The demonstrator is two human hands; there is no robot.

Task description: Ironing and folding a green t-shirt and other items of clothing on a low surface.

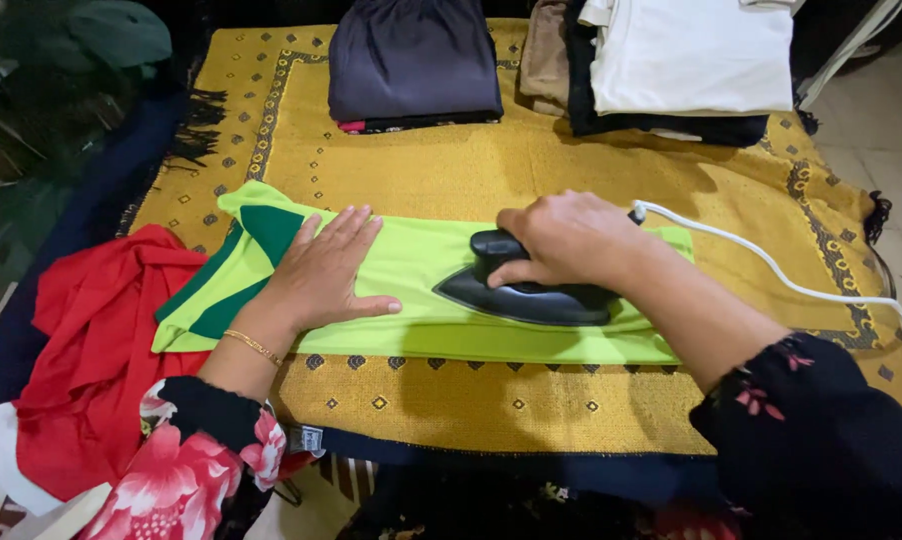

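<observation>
Yellow patterned cloth (491,400), right hand (561,240) clasping black iron (526,295) on lime garment (421,260), left hand (321,270) spread flat

The iron's (527,290) handle hides under the right hand (566,238) — the folded stacks (686,55) run past the top edge.

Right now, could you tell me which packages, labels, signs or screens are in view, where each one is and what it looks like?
Label: a small grey fabric tag on the near edge of the yellow patterned cloth, just right of the left hand's floral sleeve; its marks are too small to make out.
No packages, signs or screens show.
</observation>
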